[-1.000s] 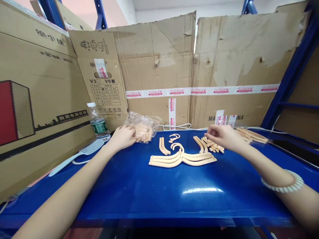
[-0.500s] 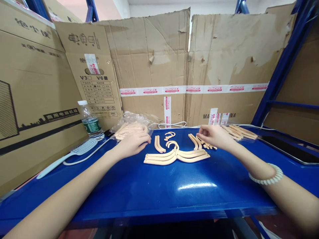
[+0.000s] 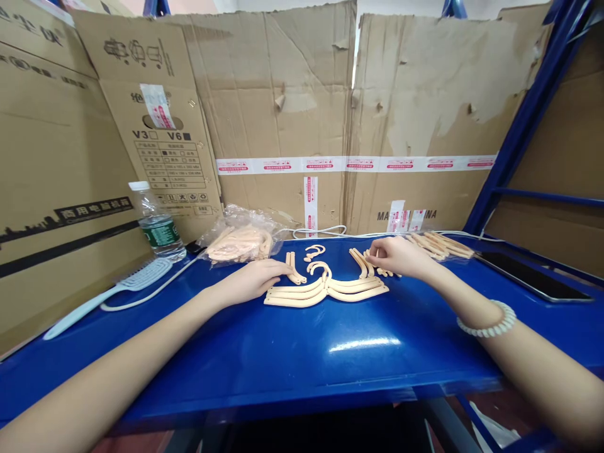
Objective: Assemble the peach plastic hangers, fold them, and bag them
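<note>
Near the front of the blue worktop [image 3: 283, 358], a hanger-shaped set [image 3: 302, 301] of pale curved pieces lies flat, its arms fanned to both sides below the hooked tops. It looks like light, stiff, smooth wood; whether its joints are fixed is hard to tell, so a hold at the middle, where the arms meet, seems safest. Just beyond its left end, the left hand [image 3: 255, 278] reaches in, fingers extended and close together, tips at the left pair of arms [image 3: 294, 270]; whether they pinch it I cannot tell. On the other side, the right hand [image 3: 400, 257] hangs by the right arms [image 3: 359, 263], fingers curled toward the thumb, any grip unclear. These slim arms probably slide easily and are best picked up mid-length. Between the hands and farther back lie loose hooks [image 3: 317, 250], thin and likeliest to snap, better taken by the shank. Beyond, at the left, sits a plastic bag [image 3: 257, 221] of similar pieces.
</note>
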`<state>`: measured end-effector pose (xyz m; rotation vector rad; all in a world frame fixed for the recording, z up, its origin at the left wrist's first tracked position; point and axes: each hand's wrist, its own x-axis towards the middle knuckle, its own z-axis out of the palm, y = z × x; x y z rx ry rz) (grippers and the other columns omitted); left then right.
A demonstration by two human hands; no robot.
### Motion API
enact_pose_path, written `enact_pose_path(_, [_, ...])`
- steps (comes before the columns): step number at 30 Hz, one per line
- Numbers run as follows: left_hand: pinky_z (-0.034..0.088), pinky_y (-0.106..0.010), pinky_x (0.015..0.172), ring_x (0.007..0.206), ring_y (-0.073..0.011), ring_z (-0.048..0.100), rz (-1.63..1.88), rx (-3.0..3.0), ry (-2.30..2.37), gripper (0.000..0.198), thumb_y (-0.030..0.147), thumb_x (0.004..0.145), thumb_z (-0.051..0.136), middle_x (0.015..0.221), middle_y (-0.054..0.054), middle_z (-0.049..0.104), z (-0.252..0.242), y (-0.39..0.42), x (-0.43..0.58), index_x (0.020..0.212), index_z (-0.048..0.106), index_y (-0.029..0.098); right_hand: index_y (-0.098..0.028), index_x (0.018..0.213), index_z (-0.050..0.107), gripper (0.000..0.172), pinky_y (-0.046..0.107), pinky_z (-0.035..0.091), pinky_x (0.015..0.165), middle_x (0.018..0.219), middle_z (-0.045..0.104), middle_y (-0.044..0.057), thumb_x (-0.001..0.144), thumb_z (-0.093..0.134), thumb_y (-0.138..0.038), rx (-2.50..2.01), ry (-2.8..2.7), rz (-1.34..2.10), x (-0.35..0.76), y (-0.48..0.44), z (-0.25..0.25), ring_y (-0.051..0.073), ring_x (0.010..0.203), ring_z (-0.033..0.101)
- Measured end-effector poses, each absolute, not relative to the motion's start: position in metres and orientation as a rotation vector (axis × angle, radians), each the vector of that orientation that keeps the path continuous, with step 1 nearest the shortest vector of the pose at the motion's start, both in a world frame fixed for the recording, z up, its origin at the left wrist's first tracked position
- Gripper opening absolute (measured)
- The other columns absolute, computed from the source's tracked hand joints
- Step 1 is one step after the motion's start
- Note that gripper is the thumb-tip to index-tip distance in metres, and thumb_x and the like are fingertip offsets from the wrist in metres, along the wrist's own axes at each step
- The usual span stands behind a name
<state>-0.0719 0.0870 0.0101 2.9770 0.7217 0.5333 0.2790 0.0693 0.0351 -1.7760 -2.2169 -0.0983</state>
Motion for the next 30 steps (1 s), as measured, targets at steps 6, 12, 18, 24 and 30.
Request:
enact_pose_path(6, [0.046,-0.035,0.101,0.113,-0.0181,0.06,0.508,2.959,0.737,0.035,0.011,0.095,0.04,0.122,-0.006,0.066,0.01,0.086,-0.071,0.12,0.061,0.021,-0.02,0.069,0.062,0.021,0.024,0.034,0.048,0.067,0.071,0.003,0.082,0.057,-0.036,-1.768,-2.229,-0.088,0.279,0.069,0.035,0.016,0.059,0.062])
enact_pose_path(12, [0.048,-0.035,0.098,0.11,-0.0189,0.061,0.512,2.988,0.717,0.036,0.01,0.093,0.041,0.118,-0.006,0.068,0.008,0.088,-0.071,0.118,0.064,0.022,-0.02,0.069,0.061,0.018,0.025,0.036,0.051,0.068,0.07,0.002,0.081,0.056,-0.033,-1.685,-2.206,-0.094,0.278,0.069,0.034,0.016,0.06,0.062])
enact_pose_path(18, [0.046,-0.036,0.1,0.111,-0.0181,0.061,0.512,2.991,0.708,0.038,0.007,0.092,0.039,0.119,-0.006,0.068,0.008,0.089,-0.071,0.117,0.064,0.021,-0.02,0.069,0.061,0.022,0.025,0.036,0.051,0.066,0.069,0.003,0.083,0.055,-0.035,-1.633,-2.159,-0.103,0.275,0.068,0.034,0.016,0.059,0.061])
enact_pose_path(24, [0.047,-0.034,0.099,0.112,-0.0177,0.061,0.506,2.978,0.72,0.034,0.01,0.093,0.04,0.12,-0.006,0.067,0.006,0.092,-0.071,0.115,0.064,0.021,-0.02,0.085,0.059,0.013,0.025,0.037,0.052,0.068,0.069,0.002,0.083,0.055,-0.033,-1.595,-2.16,-0.052,0.273,0.069,0.029,0.016,0.059,0.061])
enact_pose_path(30, [0.046,-0.034,0.099,0.111,-0.0176,0.061,0.496,2.961,0.737,0.033,0.01,0.093,0.041,0.118,-0.005,0.068,0.007,0.093,-0.069,0.114,0.064,0.021,-0.021,0.1,0.055,0.018,0.024,0.04,0.059,0.069,0.067,-0.001,0.082,0.054,-0.024,-1.472,-2.153,0.0,0.271,0.077,0.02,0.016,0.063,0.061])
